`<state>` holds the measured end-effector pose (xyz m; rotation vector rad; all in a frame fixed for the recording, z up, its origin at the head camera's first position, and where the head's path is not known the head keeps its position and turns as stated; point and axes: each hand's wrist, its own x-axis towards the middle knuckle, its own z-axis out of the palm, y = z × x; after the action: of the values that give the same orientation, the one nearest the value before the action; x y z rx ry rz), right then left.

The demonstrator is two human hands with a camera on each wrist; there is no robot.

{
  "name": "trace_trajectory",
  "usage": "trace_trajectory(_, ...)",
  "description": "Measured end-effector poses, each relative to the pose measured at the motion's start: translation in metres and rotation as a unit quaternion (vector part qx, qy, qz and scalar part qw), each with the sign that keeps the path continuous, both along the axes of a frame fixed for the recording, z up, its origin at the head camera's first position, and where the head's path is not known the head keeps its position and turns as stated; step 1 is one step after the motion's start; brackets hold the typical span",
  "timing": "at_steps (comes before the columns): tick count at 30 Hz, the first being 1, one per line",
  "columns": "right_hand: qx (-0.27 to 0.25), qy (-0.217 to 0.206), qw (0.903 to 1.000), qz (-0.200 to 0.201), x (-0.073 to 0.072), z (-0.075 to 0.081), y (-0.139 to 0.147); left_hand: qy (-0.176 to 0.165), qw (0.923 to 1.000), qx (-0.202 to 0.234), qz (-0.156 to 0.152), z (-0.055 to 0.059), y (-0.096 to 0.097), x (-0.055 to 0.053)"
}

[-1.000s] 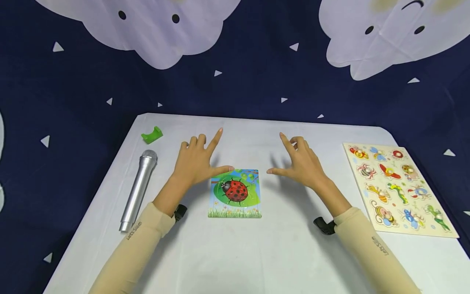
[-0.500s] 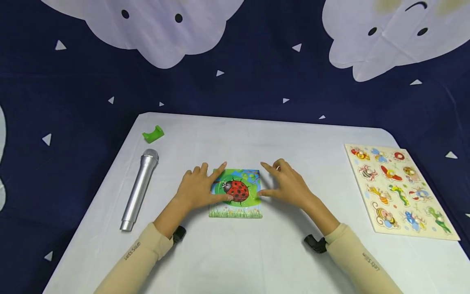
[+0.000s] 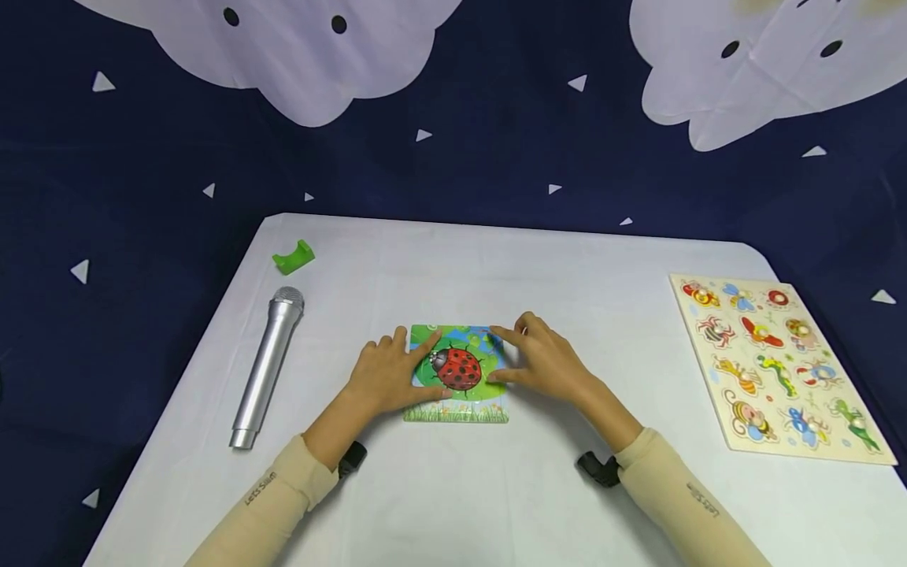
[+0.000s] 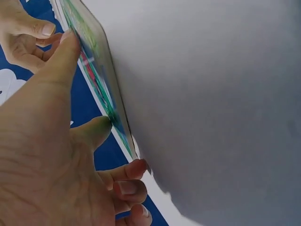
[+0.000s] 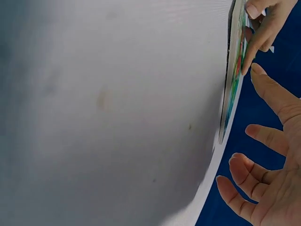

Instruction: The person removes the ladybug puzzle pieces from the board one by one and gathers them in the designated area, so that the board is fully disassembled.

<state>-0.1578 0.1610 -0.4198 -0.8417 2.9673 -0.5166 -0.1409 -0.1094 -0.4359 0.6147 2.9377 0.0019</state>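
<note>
A square ladybug puzzle (image 3: 458, 368) lies flat on the white table in the head view, with a red spotted ladybug on green leaves. My left hand (image 3: 385, 376) rests over its left side, thumb and index finger spread out straight. In the left wrist view, the thumb and index fingertip are on the face of the puzzle (image 4: 89, 52), and the other fingers bend loosely beside its edge. My right hand (image 3: 547, 361) is over the puzzle's right edge, thumb and index finger extended and apart. In the right wrist view, a little space shows between its thumb tip and the board.
A silver microphone (image 3: 268, 366) lies to the left, with a small curved green piece (image 3: 294, 257) beyond its head. At the right is a wooden insect peg board (image 3: 779, 366). A dark blue cloth (image 3: 496, 157) with clouds hangs behind the table (image 3: 453, 504).
Both hands have come down and inward from beyond the puzzle. The left thumb and index finger are now on it, and the right fingertips overlap its right side. The puzzle stays in place.
</note>
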Motion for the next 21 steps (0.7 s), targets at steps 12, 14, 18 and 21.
trace_trajectory(12,0.006,-0.001,0.9999,0.011,0.0017,0.0000,-0.0048,0.003,0.9999,-0.011,-0.003,0.0021,0.0024,0.0027)
trace_trajectory(14,0.008,0.002,0.9999,0.011,0.0020,0.0005,-0.0056,0.001,1.0000,-0.006,-0.004,0.0030,0.0036,0.0030)
trace_trajectory(18,0.009,0.005,0.9999,0.013,0.0023,0.0007,-0.0066,-0.001,1.0000,0.003,-0.008,0.0032,0.0065,0.0032)
trace_trajectory(21,0.009,0.005,0.9998,0.015,0.0029,0.0002,-0.0067,0.001,0.9999,0.002,-0.011,0.0030,0.0084,0.0032)
